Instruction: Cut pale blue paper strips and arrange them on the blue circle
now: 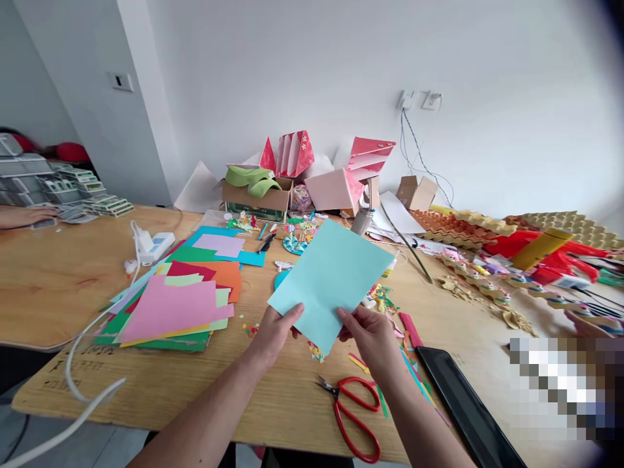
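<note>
Both my hands hold up a sheet of light blue paper (331,273), tilted above the wooden table. My left hand (277,331) pinches its lower left edge, thumb on top. At the lower right edge, my right hand (368,331) grips it the same way, its fingers partly hidden beneath. Below the sheet lie red-handled scissors (348,416), their blades slightly apart. To the left is a stack of coloured paper (175,305) with a pink sheet on top. Small paper scraps (251,329) are scattered near my left hand.
A white power strip (158,247) with a cable stands at left. A black tablet-like slab (465,396) lies at right. Behind are a cardboard box (258,198), a metal jar (362,221) and egg trays (448,227). A co-worker's hand (41,214) shows at far left.
</note>
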A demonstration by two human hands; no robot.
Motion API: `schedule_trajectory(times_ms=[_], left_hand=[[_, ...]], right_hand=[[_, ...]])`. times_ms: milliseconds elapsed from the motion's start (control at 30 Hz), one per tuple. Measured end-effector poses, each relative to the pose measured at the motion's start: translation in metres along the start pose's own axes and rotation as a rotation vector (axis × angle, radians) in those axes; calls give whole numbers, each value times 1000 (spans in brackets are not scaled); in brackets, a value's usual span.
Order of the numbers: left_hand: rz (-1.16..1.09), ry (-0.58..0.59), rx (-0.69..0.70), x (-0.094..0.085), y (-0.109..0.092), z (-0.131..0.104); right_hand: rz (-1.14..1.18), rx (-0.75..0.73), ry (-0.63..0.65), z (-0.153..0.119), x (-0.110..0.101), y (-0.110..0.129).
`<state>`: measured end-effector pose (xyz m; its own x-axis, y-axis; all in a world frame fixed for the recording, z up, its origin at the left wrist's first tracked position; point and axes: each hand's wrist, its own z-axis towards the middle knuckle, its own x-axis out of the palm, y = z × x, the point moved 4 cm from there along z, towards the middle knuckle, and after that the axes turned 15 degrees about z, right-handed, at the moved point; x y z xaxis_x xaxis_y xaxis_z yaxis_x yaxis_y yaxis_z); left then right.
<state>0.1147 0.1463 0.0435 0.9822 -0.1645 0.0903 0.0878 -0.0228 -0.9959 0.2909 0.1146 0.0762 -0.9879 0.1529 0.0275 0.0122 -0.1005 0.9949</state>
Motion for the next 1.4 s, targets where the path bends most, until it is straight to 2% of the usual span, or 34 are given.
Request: schedule_trajectory(times_ms=[133, 200, 300, 433, 533, 600, 667, 833, 967, 1133, 1200, 1300, 1400], left_hand=[[33, -87, 13, -12, -14, 2], [102, -138, 6, -26, -28, 3], [216, -334, -26, -68, -53, 14], [285, -486, -93, -141, -78, 48], [330, -588, -195, -182, -82, 77], [339, -656, -255, -196, -77, 93], [336, -698, -300, -199, -67, 104], [285, -747, -384, -195, -38, 120], [246, -787, -409, -200, -28, 130], [213, -802, -430, -207, -29, 136], [198, -789, -432, -207, -32, 134], [175, -747, -407, -203, -39, 128], [159, -719, -354, -191, -45, 118]], right_hand=[[-79, -5, 21, 3, -5, 11], [-37, -10, 21, 6, -6, 18], [28, -27, -1, 10, -11, 25], [74, -7, 6, 14, -24, 23], [102, 37, 18, 14, -35, 12], [114, 65, 36, 13, -40, 5], [125, 86, 37, 11, -44, 1], [109, 119, -15, 0, -48, 3], [19, 164, -3, -11, -53, 2], [-102, 292, 154, -24, -59, -11], [-133, 317, 172, -27, -60, -13], [-151, 324, 172, -25, -59, -12], [-178, 298, 218, -11, -51, -9]])
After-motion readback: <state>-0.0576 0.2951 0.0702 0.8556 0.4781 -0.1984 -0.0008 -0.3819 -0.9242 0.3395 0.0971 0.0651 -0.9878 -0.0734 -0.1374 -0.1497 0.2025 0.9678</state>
